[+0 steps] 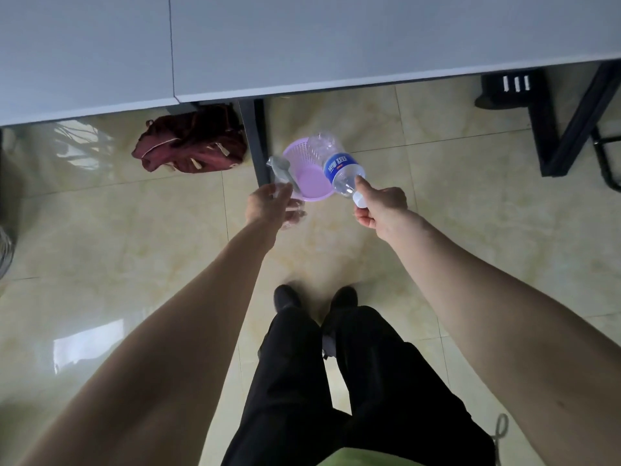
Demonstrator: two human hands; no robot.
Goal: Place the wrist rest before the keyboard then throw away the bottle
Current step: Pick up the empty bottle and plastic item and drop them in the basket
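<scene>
My right hand [378, 205] grips a clear plastic bottle [337, 166] with a blue label by its white-capped neck. The bottle's base points away from me and hangs over a purple plastic basket [304, 153] that stands on the floor. My left hand [270, 205] is closed on a crumpled piece of clear plastic wrap [280, 176] at the basket's left rim. The wrist rest and the keyboard are out of view.
The front edge of the grey desk [336, 45] runs across the top of the view. A dark desk leg [260, 142] stands just left of the basket, and a maroon backpack [193, 144] lies further left. More black frame legs [554, 129] stand at right. My feet are on the tiled floor.
</scene>
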